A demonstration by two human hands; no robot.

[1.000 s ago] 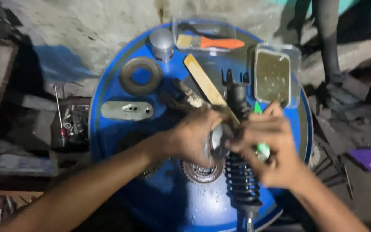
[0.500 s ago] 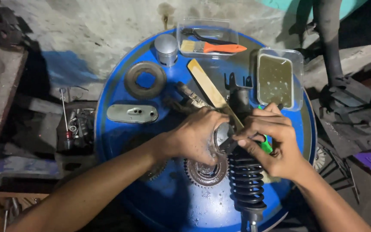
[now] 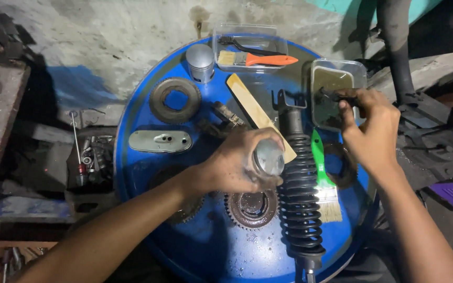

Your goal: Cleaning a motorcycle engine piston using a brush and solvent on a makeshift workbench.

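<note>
Gripping a smooth, likely slippery metal cylinder [image 3: 268, 157] around its side, left hand [image 3: 234, 167]; right hand [image 3: 373, 128] pinching a small dark brush [image 3: 331, 95] over the far tub [image 3: 360, 71].

My left hand [image 3: 237, 165] is gripping a round metal part [image 3: 268, 157] just beside the black spring shock [image 3: 299, 199] lying on the blue drum top [image 3: 148, 173]. My right hand [image 3: 373, 131] is dipping a small dark brush [image 3: 334, 96] into the tray of murky liquid [image 3: 336, 78]. A green brush [image 3: 323, 178] is lying beside the shock.
</note>
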